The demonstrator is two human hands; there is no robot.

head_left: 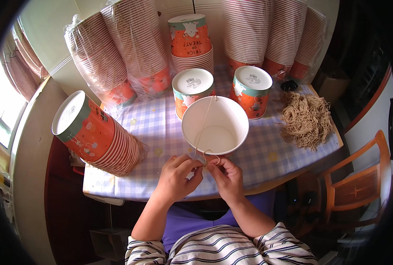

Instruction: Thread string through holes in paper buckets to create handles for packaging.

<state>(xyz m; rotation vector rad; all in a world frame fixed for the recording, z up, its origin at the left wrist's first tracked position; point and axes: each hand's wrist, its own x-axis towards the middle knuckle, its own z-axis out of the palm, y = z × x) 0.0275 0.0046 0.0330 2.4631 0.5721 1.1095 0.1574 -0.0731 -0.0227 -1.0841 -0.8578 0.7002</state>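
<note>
A white-lined paper bucket (238,121) stands mouth up near the table's front edge. From a point on its far rim, a thin beige string (204,126) crosses the mouth to the near rim, where it curls in a small loop. My left hand (178,177) is closed, thumb and fingers pinching the string just in front of the near rim. Right beside it, my right hand (227,179) also pinches the string. The fingertips nearly meet, and they hide the exact point where the string joins the rim.
Behind the bucket stand two upturned orange buckets (192,90) (251,95). A tilted bucket stack (106,132) is at left. Bagged stacks (137,44) (249,31) and an upturned stack (189,44) line the back. A beige string pile (309,119) lies right, near a wooden chair (357,185).
</note>
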